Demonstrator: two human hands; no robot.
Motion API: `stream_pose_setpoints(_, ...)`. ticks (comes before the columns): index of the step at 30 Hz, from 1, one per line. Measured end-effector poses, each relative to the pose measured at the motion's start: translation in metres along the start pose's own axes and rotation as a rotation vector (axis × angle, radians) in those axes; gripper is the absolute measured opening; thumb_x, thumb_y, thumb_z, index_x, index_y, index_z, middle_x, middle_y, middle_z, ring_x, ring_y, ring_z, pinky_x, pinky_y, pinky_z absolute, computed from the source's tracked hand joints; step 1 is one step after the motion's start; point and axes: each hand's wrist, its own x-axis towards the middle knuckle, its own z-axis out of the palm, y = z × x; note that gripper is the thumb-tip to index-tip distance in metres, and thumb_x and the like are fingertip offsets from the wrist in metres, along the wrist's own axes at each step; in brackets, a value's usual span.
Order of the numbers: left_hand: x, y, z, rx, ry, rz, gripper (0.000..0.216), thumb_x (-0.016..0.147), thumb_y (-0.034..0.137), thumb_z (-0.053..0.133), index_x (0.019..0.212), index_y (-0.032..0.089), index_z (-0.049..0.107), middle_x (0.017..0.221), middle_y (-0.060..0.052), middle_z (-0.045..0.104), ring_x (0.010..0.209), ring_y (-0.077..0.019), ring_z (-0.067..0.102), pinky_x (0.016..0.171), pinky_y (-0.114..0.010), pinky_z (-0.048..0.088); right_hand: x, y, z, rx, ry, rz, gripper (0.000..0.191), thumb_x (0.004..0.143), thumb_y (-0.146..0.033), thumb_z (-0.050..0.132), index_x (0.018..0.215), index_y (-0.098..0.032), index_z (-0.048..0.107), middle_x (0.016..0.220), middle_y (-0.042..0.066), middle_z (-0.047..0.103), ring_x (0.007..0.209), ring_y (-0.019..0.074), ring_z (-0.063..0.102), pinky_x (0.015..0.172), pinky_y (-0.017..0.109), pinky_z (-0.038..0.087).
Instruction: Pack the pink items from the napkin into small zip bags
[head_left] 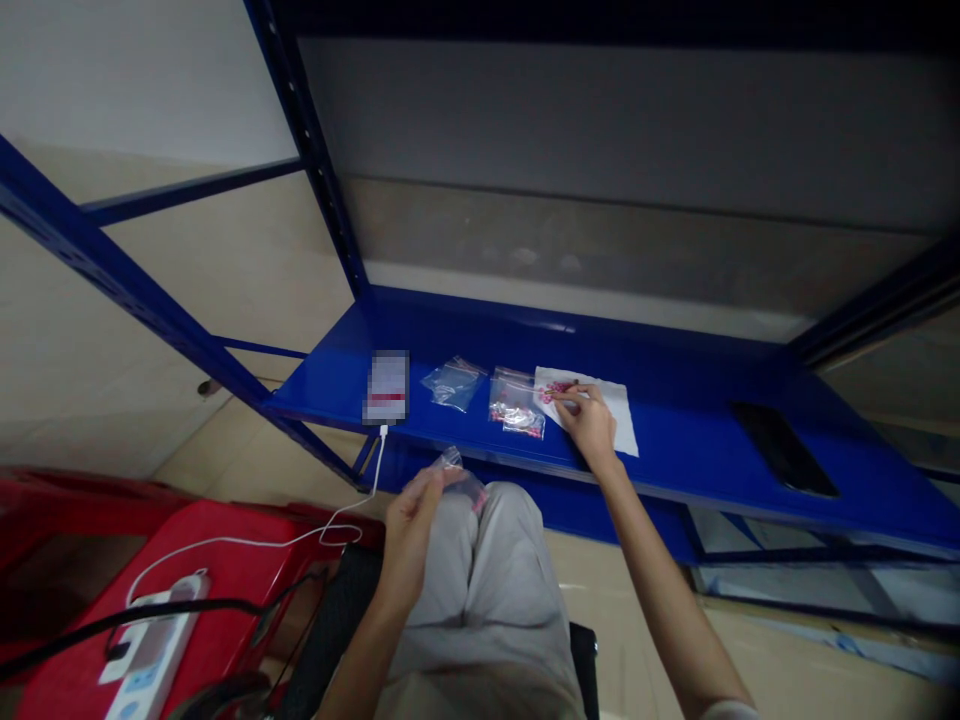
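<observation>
My left hand point(412, 510) is closed on the edge of a small clear zip bag point(466, 484), held above my lap in front of the shelf. A few pink-red pieces show low in that bag. Over a white paper sheet point(619, 408) on the shelf, my right hand point(589, 420) has its thumb and fingers pinched together. The fingertips touch a small heap of pink beads point(547, 392); whatever is between them is too small to make out. Just left of the paper lie filled zip bags point(517, 400) with pink-red contents.
Flat clear zip bags point(454, 383) lie on the blue shelf point(495, 325). A phone point(387, 385) at the left has a white cable point(375, 470) running to a power strip point(154, 650) on a red stool point(225, 525). A black phone point(784, 448) lies at the right.
</observation>
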Motion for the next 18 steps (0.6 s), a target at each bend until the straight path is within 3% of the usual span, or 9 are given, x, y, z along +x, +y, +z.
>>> stream_pose_setpoints(5,-0.003,0.006,0.003,-0.151,0.028,-0.102,0.038,0.072,0.045,0.059,0.085,0.011,0.069,0.088,-0.012,0.07,0.095,-0.0249,0.061,0.098,-0.042,0.034,-0.004,-0.002,-0.004,0.053,0.058,0.032,0.025,0.076,-0.041,0.055,0.082,-0.021,0.07,0.099,0.005,0.059,0.057,0.0116,0.053,0.052,0.025,0.038)
stream_pose_setpoints(11,-0.007,0.003,0.0,-0.162,-0.012,-0.076,0.036,0.076,0.043,0.057,0.087,0.012,0.069,0.092,-0.011,0.069,0.096,-0.0237,0.061,0.099,-0.043,0.034,-0.011,-0.004,-0.013,0.117,0.186,0.099,0.034,0.072,-0.048,0.059,0.08,-0.017,0.071,0.097,0.009,0.059,0.054,0.0118,0.051,0.055,0.027,0.042)
stream_pose_setpoints(15,-0.013,0.005,0.0,0.026,-0.026,0.08,0.03,0.077,0.039,0.056,0.087,0.014,0.069,0.094,-0.009,0.068,0.094,-0.0217,0.061,0.09,-0.037,0.044,-0.024,-0.031,-0.035,0.375,0.165,0.012,0.035,0.072,-0.048,0.059,0.079,-0.015,0.07,0.091,0.01,0.059,0.062,0.014,0.052,0.054,0.026,0.044)
stream_pose_setpoints(18,-0.017,0.007,0.0,0.291,-0.057,0.329,0.02,0.076,0.032,0.059,0.086,0.019,0.07,0.095,-0.006,0.065,0.09,-0.0193,0.061,0.082,-0.033,0.048,-0.046,-0.07,-0.06,0.581,-0.055,-0.107,0.025,0.074,-0.041,0.061,0.078,-0.017,0.069,0.093,0.008,0.057,0.057,0.0095,0.049,0.053,0.024,0.043)
